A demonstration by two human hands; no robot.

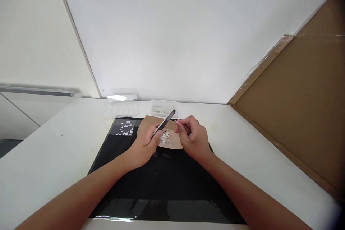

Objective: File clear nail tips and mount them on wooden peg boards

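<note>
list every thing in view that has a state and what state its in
Long dark flat file: held, slanting up rightward
Left hand: grip closed on the file
Right hand: grip pinched, apparently on a tiny pale piece
Small white chips: loose pile on brown paper-like sheet
Clear plastic box: lid raised
Shallow translucent plastic box: contents inside; lidded or open, unclear
Black rectangular mat: lying flat

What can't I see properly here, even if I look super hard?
Head view: the lower end of the dark stick, hidden by the left hand.
Head view: the pale bit at the right hand, too small to name.
Head view: what's inside the middle clear box, too blurred.
Head view: the brown panel, cut off by the right edge.
</note>
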